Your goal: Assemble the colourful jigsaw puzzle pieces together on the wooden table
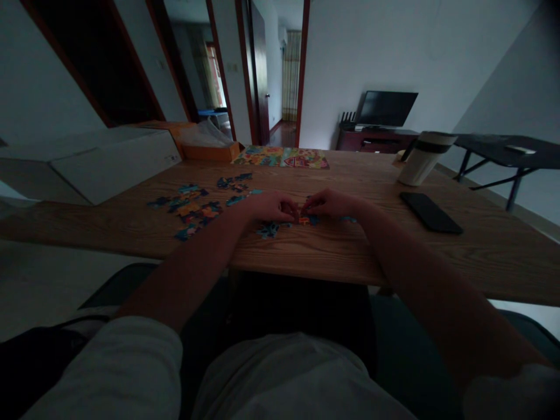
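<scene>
My left hand (272,206) and my right hand (331,203) meet fingertip to fingertip low over the wooden table (280,251). Both have their fingers pinched together on small jigsaw puzzle pieces (305,220), coloured orange and blue, which the fingers partly hide. Just below my left hand lie light blue puzzle pieces (268,230). Another blue piece (349,219) shows beside my right wrist. To the left spreads a larger group of orange, red and blue pieces (192,210), with a dark blue cluster (235,182) behind it.
A colourful printed puzzle sheet (282,157) lies at the far edge. On the left stand a white box (118,163) and an orange box (210,153) with clear plastic in it. At right are a phone (430,212) and a pale tumbler (424,160).
</scene>
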